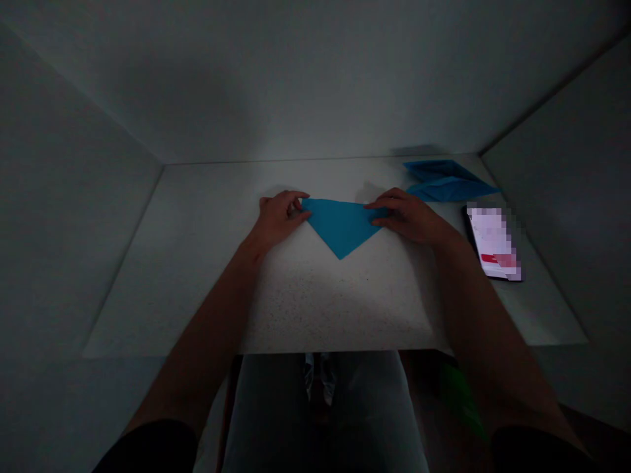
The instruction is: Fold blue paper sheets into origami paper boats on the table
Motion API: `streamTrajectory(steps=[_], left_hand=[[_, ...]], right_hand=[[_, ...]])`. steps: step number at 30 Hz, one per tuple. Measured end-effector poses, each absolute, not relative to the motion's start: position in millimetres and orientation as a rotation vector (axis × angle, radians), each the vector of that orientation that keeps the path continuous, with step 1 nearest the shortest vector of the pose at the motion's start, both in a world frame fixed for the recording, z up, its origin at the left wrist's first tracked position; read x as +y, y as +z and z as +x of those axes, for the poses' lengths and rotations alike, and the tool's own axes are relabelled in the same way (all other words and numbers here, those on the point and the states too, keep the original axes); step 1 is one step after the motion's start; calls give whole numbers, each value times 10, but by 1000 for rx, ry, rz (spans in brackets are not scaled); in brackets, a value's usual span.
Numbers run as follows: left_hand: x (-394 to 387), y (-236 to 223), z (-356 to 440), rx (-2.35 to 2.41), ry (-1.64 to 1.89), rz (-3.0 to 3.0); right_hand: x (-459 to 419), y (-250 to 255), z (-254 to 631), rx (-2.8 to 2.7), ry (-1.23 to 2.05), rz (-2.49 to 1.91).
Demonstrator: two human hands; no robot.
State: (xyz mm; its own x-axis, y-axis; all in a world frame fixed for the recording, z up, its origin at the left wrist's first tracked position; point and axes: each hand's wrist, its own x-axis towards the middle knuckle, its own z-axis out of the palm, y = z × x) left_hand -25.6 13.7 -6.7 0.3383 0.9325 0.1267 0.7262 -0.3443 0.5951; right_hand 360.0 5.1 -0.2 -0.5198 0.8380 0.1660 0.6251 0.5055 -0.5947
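Note:
A sheet of blue paper (340, 226), folded into a triangle, lies on the white table with one corner pointing toward me. My left hand (282, 215) pinches its left corner between thumb and fingers. At the opposite side, my right hand (404, 215) has its thumb and fingers closed on the right corner, covering part of it. The paper's upper edge runs nearly straight between both hands.
Behind my right hand, a folded blue paper piece (451, 180) rests near the back wall. A lit phone (493, 243) lies at the right. Walls enclose the table (315, 315) at the back and sides; its front edge is above my lap.

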Motion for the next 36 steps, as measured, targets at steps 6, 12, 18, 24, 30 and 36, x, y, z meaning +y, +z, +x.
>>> streamTrajectory(steps=[6,12,18,24,30,36], left_hand=[[102,-60,-243,1593,548,2210],[97,-15,-265,1518,493,2211],[67,71,-237,1509,474,2189],[44,77,-227,1351,508,2202],[16,39,-211,1228,642,2042],[59,-5,-211,1105,692,2066]], right_hand=[[61,-65,3648,-2223,611,-1307],[68,-87,3673,-2184,608,-1369],[69,-69,3649,-2191,646,-1331],[62,-72,3623,-2164,725,-1308],[12,-3,3595,-2173,762,-1324],[-7,110,3590,-2256,737,-1203]])
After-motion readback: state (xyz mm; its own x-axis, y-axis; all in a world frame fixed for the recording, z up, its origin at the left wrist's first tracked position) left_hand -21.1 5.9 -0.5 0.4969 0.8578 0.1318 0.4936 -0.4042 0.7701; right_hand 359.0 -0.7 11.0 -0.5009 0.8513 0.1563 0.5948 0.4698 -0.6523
